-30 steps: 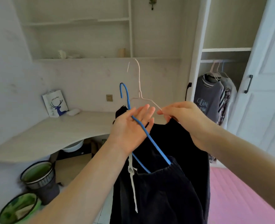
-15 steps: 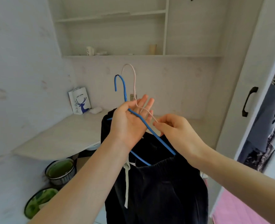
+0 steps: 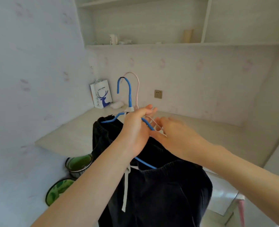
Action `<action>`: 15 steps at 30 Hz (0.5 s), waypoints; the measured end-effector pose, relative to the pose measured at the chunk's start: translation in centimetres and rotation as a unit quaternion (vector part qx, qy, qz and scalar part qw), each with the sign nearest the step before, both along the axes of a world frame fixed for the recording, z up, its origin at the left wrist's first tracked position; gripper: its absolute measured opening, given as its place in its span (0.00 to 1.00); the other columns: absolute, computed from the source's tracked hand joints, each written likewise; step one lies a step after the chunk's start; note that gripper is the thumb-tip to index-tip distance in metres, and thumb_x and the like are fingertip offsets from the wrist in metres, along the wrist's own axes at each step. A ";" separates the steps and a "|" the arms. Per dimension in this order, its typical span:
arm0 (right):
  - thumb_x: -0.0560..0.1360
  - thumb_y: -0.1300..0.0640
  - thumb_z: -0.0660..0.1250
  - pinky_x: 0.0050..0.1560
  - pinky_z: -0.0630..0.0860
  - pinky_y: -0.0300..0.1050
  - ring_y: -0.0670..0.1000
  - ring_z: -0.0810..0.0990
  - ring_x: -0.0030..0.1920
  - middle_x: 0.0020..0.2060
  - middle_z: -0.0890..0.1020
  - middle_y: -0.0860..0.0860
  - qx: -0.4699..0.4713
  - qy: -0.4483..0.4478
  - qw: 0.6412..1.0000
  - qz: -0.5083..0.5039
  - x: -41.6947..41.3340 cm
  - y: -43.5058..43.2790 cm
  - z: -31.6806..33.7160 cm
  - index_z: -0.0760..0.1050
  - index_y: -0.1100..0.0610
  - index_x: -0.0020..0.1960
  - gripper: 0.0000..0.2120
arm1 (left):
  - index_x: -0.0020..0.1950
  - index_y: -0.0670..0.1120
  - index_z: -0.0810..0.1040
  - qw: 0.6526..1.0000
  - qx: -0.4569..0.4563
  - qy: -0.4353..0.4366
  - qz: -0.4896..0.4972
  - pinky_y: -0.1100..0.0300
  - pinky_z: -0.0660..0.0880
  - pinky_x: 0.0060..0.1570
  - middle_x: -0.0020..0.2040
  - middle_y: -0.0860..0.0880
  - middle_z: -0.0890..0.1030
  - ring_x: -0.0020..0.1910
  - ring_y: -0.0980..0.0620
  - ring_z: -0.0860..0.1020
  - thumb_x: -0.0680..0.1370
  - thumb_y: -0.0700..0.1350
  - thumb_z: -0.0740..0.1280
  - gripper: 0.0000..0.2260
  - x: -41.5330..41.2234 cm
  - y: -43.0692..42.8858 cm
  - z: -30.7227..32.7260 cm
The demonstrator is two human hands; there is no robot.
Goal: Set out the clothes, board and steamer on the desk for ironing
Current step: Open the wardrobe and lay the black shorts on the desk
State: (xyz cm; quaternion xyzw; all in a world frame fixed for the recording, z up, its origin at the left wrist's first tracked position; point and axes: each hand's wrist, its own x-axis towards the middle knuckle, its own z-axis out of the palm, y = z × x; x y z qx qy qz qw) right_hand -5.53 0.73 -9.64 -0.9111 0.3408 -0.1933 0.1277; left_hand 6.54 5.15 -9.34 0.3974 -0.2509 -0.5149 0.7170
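Head view: pale surface [image 3: 79, 133] along the far wall, not yet bearing any clothes. Near and in front of it, in mid-air, dark clothes [image 3: 160, 194] hanging in folds. Left hand [image 3: 135, 130] curled round the shoulder of a blue hanger [image 3: 129, 95], taking the weight. Right hand [image 3: 174, 136] just beside it at the wire of a pink hanger [image 3: 136, 84], too blurred to tell whether pinching or only touching. Likely step: carrying the clothes across to the surface. Next: lower the bundle flat there, keep both hooks from snagging, then fetch board and steamer, neither in view.
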 end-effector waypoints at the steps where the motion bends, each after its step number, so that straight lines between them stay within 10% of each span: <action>1: 0.79 0.43 0.57 0.44 0.73 0.45 0.50 0.77 0.45 0.47 0.76 0.49 -0.023 0.008 1.000 0.009 1.0 -1.2 -0.1 0.70 0.55 0.57 0.16 | 0.60 0.40 0.75 1.000 0.006 -0.023 0.020 0.51 0.75 0.48 0.51 0.48 0.80 0.47 0.49 0.80 0.76 0.39 0.63 0.13 0.3 -0.9 -0.2; 8: 0.81 0.54 0.57 0.41 0.71 0.49 0.54 0.77 0.39 0.40 0.79 0.53 0.078 -0.041 0.993 0.084 5.7 -9.1 0.0 0.70 0.53 0.45 0.08 | 0.53 0.44 0.81 0.966 0.035 -0.225 0.123 0.48 0.56 0.73 0.62 0.50 0.79 0.69 0.53 0.68 0.74 0.39 0.64 0.10 4.4 -5.7 -0.2; 15: 0.78 0.55 0.63 0.45 0.71 0.43 0.44 0.73 0.35 0.33 0.75 0.45 0.272 -0.168 0.933 0.167 10.1 -13.8 0.4 0.77 0.51 0.40 0.09 | 0.65 0.47 0.74 0.900 0.072 -0.367 0.222 0.68 0.68 0.58 0.59 0.58 0.81 0.61 0.66 0.74 0.76 0.35 0.63 0.18 8.0 -6.4 -0.9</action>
